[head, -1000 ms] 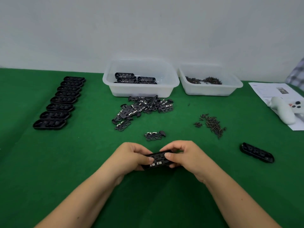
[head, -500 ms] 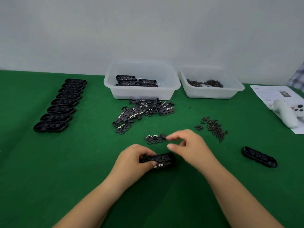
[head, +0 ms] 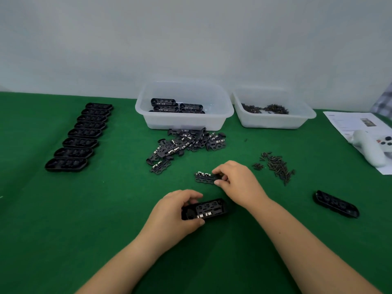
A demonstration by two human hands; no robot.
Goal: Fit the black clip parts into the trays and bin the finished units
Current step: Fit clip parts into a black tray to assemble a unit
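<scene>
My left hand (head: 176, 211) grips a black oblong tray (head: 204, 209) by its left end, low over the green table; a clip part with small metal contacts lies inside it. Just beyond, my right hand (head: 237, 181) pinches the right end of a loose black clip part (head: 204, 177) that lies on the cloth. A heap of more clip parts (head: 186, 145) sits in front of a clear bin (head: 184, 122) holding several finished units (head: 176, 106). A row of several empty black trays (head: 82, 134) lines the left side.
A second clear bin (head: 273, 122) with small dark screws stands at the back right, and a loose scatter of screws (head: 277, 166) lies in front of it. One lone black tray (head: 336, 203) lies at the right. A white controller (head: 373, 149) rests on a paper sheet (head: 350, 122).
My right hand let go of the held tray and reached forward to the loose clip part, which it now pinches. My left hand keeps hold of the tray.
</scene>
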